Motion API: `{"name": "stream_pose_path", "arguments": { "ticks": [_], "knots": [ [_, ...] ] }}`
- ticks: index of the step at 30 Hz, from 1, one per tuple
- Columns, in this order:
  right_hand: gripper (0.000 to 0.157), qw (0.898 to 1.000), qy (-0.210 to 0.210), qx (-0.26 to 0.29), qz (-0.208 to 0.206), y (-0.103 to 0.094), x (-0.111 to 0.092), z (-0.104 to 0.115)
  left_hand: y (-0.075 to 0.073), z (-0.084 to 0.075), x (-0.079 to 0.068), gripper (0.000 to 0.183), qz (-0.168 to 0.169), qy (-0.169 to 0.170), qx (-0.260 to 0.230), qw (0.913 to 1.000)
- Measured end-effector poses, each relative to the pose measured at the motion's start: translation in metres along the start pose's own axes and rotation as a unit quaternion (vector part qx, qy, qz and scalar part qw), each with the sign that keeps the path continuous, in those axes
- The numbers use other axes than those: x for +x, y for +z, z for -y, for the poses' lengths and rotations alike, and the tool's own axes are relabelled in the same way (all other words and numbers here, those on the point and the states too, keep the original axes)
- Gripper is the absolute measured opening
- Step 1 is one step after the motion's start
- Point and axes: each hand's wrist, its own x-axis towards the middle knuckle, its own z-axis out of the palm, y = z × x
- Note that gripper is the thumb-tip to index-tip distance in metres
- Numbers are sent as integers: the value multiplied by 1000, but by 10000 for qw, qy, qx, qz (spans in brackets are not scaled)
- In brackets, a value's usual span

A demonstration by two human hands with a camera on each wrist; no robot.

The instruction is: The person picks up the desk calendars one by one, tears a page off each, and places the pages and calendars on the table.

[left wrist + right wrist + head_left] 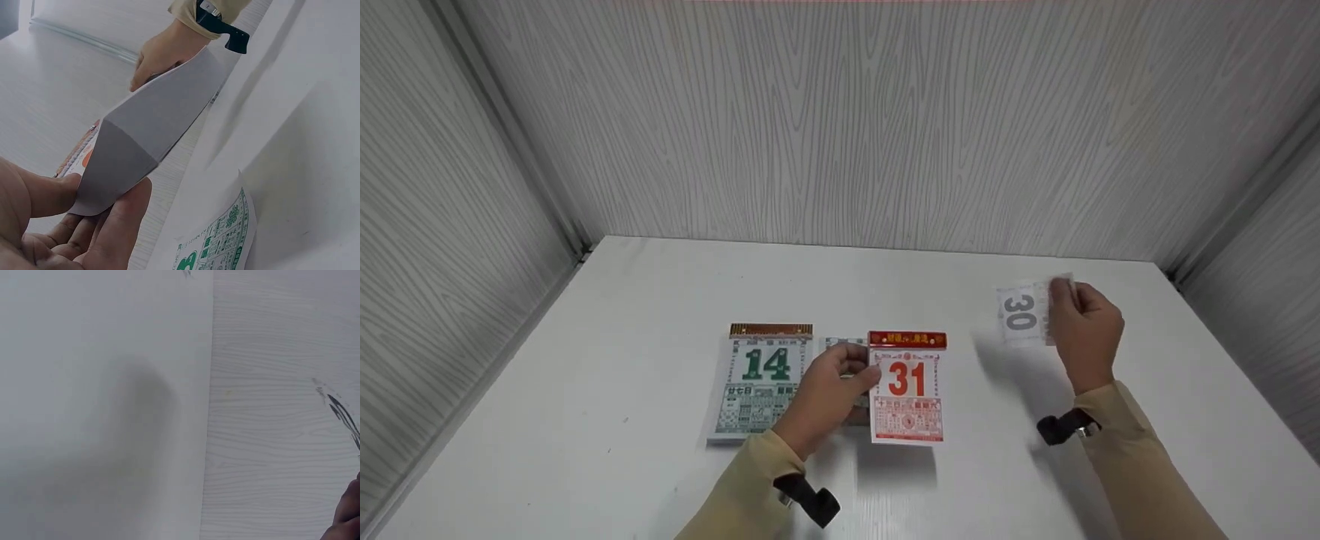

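In the head view my left hand point(823, 394) grips a tear-off calendar point(907, 397) by its left edge, above the table. The calendar has a red header strip and a red 31. The left wrist view shows the calendar's pale underside point(140, 135), thumb on one face and fingers on the other. Off to the right, my right hand point(1086, 337) pinches a thin torn calendar sheet point(1021, 313) by its edge, raised over the table. A grey 30 on the sheet is turned sideways. The right wrist view catches only the hand's edge point(350, 509) and a sliver of sheet.
A second tear-off calendar point(765, 390) with a green 14 lies on the white table point(645, 420) at left. Beside it a green-printed sheet point(225, 230) is partly hidden behind my left hand in the head view. Wood-grain panels point(840, 127) wall the back and sides.
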Motion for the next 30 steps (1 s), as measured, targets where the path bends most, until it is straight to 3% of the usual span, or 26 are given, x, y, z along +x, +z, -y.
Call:
{"name": "stream_pose_path", "arguments": {
  "ticks": [4,8,17,23,30],
  "knots": [
    [34,9942,672,828,-152,-16,4,9,0,5,2,31,-92,73,125,9999],
    [32,9887,998,1118,-104,-23,-1,19,2,6,3,29,-172,88,99,9998],
    [35,9912,1162,639,31,-16,-10,-5,10,5,4,29,-217,-12,-10,9998],
    [38,9965,748,352,114,-10,-12,-10,17,4,4,32,-346,123,80,9993],
    [40,9965,763,188,266,-6,-14,-9,40,3,10,37,-469,-168,-337,9982]
  ]
}}
